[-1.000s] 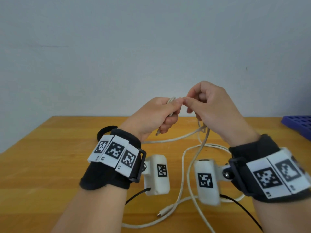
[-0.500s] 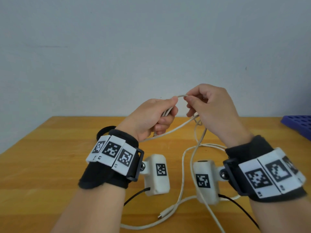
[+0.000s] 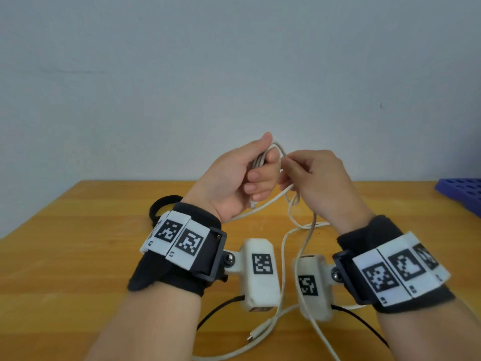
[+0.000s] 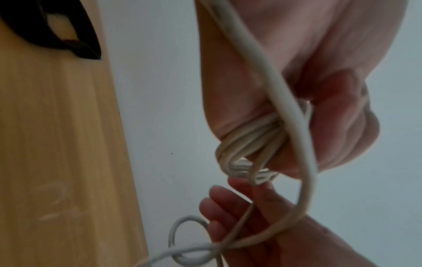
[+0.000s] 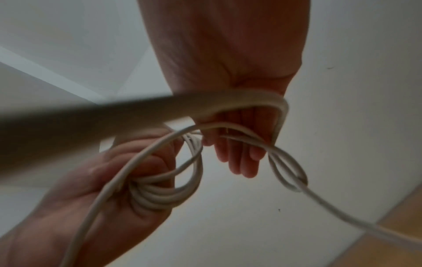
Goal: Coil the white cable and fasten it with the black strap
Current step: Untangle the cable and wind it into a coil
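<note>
Strap (image 3: 164, 204) lies untouched on worktop (image 3: 78, 256), far left. Left hand (image 3: 234, 183) grips several finished loops of cable (image 3: 283, 246) (maybe four). Right hand (image 3: 317, 178) pinches the next turn; long slack trails on the worktop. Coiling partly done, fastening not started.

White cable (image 3: 283, 259), black strap (image 3: 162, 204)

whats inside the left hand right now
The left hand grips a small bundle of white cable loops, several turns side by side; one plug end pokes out below the fingers. How many turns lie deeper in the palm is hidden.
</note>
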Motion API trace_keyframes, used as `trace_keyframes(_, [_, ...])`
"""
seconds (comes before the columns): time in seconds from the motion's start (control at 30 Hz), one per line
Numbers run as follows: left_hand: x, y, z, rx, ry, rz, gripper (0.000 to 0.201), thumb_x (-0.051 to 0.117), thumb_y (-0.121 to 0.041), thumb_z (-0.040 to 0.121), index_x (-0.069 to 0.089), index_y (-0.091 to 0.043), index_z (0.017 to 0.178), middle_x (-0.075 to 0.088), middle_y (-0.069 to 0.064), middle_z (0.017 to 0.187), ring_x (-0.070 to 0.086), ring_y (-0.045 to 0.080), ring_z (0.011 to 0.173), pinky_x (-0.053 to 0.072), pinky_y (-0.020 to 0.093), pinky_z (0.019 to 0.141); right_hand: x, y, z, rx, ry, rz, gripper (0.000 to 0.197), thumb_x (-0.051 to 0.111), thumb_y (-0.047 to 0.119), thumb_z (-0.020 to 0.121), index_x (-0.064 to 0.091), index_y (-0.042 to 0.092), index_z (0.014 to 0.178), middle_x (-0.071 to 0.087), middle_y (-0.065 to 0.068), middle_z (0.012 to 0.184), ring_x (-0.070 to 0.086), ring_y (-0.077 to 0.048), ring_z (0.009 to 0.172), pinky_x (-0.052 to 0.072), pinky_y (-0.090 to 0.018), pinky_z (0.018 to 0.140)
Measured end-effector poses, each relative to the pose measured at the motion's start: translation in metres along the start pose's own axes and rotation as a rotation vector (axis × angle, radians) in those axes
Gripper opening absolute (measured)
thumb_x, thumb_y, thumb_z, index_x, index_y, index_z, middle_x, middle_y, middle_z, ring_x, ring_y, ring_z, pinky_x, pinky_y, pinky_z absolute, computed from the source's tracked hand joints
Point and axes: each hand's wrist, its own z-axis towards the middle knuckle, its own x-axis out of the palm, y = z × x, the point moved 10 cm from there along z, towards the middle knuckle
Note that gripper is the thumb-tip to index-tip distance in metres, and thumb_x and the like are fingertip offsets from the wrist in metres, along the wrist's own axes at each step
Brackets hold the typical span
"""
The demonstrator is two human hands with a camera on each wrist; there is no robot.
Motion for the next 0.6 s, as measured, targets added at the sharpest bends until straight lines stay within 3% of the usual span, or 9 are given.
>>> trace_keyframes(0.13, [0.002, -0.007, 0.002, 0.051, 0.009, -0.094, 0.036, 0.031, -0.034, 0.099, 0.043, -0.015, 0.071, 0.032, -0.010, 0.042, 0.028, 0.004, 0.033, 0.029, 0.018, 0.035, 0.006, -0.010, -0.001, 0.023, 0.052, -0.063, 0.026, 0.054, 0.022, 0.093, 0.069, 0.015, 0.073, 0.060, 0.011, 0.056, 0.050, 0.004, 0.047, 0.035, -0.009, 0.049])
trace_keyframes(0.23, [0.000, -0.019, 0.000, 0.112, -0.008, -0.187, 0.036, 0.032, -0.034, 0.099, 0.044, -0.015, 0.071, 0.032, -0.009, 0.042, 0.030, 0.004, 0.033, 0.030, 0.018, 0.035, 0.020, -0.021, -0.003, 0.058, 0.144, -0.104, 0.011, 0.057, 0.020, 0.091, 0.068, 0.021, 0.089, 0.069, 0.010, 0.074, 0.054, 0.008, 0.055, 0.038, -0.005, 0.051])
trace_keyframes(0.37, [-0.014, -0.028, -0.002, 0.184, -0.105, -0.273, 0.036, 0.033, -0.033, 0.101, 0.045, -0.016, 0.072, 0.032, -0.009, 0.044, 0.030, 0.005, 0.035, 0.030, 0.018, 0.037, 0.029, -0.023, -0.006, 0.070, 0.227, -0.159, 0.020, 0.058, 0.015, 0.090, 0.064, 0.023, 0.107, 0.069, 0.008, 0.093, 0.061, -0.008, 0.091, 0.043, -0.011, 0.066])
trace_keyframes(0.47, [-0.020, -0.029, -0.002, 0.224, -0.138, -0.371, 0.034, 0.033, -0.031, 0.102, 0.048, -0.015, 0.075, 0.036, -0.008, 0.047, 0.034, 0.005, 0.038, 0.034, 0.018, 0.040, 0.042, -0.020, -0.014, 0.076, 0.376, -0.213, 0.030, 0.050, 0.008, 0.094, 0.059, 0.024, 0.117, 0.066, 0.007, 0.106, 0.059, -0.010, 0.099, 0.046, -0.017, 0.068])
trace_keyframes(0.6, [-0.020, -0.030, -0.002, 0.281, -0.154, -0.476, 0.026, 0.034, -0.021, 0.101, 0.050, -0.013, 0.082, 0.045, -0.004, 0.057, 0.044, 0.007, 0.047, 0.043, 0.018, 0.050, 0.055, -0.013, -0.020, 0.057, 0.500, -0.301, 0.033, 0.040, 0.008, 0.097, 0.056, 0.026, 0.119, 0.065, 0.006, 0.110, 0.058, -0.013, 0.104, 0.045, -0.023, 0.077])
